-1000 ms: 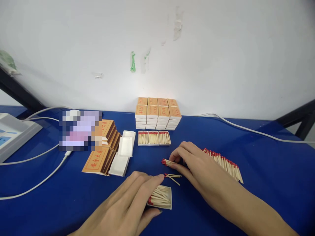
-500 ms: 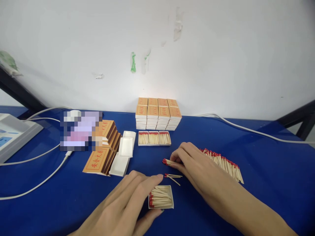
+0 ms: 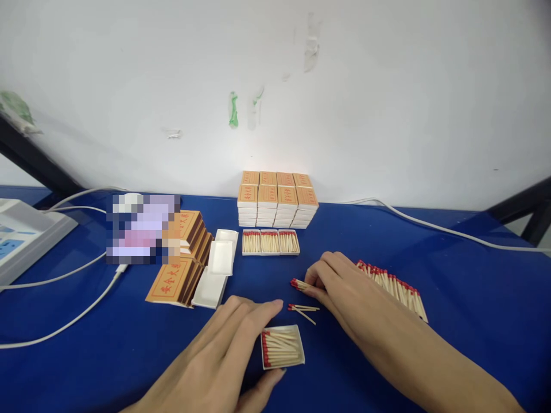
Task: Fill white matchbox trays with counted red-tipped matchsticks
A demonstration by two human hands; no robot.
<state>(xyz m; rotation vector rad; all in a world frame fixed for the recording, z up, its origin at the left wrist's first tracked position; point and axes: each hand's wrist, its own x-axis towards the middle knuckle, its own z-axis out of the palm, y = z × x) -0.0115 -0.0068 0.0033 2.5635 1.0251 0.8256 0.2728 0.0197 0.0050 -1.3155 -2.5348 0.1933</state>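
Bunch of matches in the right hand, matchbox tray by the left

The bunch sits between the pinched thumb and fingers of the right hand, red heads pointing toward the left edge of the blue desk, over its middle. Just nearer the desk's front edge lie a few loose matches, and nearer still is the matchbox tray, holding matches with their heads mostly at its left end. The left hand is open around that end, index finger stretched past the far side and thumb at the near side; whether the thumb touches the tray I cannot tell.

Toward the desk's right edge, partly behind the right hand, spreads a match pile. Farther back, three filled trays stand side by side before a stack of orange-topped matchboxes at the middle of the back edge. Left of them are white trays, then orange matchbox sleeves. A pixelated object and a white cable lie toward the left edge.
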